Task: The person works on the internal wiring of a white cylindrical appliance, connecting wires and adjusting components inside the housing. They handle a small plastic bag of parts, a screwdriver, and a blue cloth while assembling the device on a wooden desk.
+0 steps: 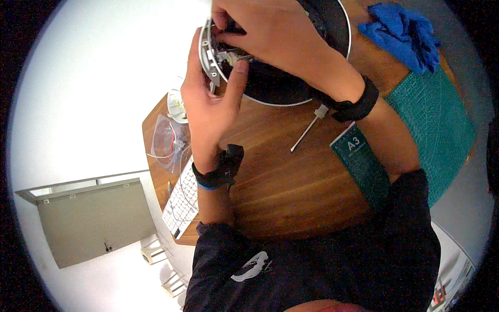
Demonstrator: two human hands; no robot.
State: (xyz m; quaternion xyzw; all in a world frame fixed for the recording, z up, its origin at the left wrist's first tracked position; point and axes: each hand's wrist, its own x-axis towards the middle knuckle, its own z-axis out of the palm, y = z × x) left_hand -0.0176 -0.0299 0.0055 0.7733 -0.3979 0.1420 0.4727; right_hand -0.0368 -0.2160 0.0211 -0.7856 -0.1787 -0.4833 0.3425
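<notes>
A round device (275, 86) with a black inside and a white rim is tilted up at the top of the head view. Small mechanical parts show along its left edge, beside a grey strip with holes. My left hand (210, 106) grips that left edge, fingers outside and thumb over the inner parts. From the right, my right hand (280, 39) reaches across the device. Its fingers are bent together at the inner left side; what they pinch is hidden. A screwdriver (307, 127) lies on the wooden table (280, 182) below the device.
A green cutting mat (436, 125) covers the table's right side, with a dark green package (358, 161) near my right forearm. Crumpled blue cloth (400, 34) lies at the far right. On the left are a white keyboard (182, 203), a clear plastic bag (167, 140) and a white part (176, 108).
</notes>
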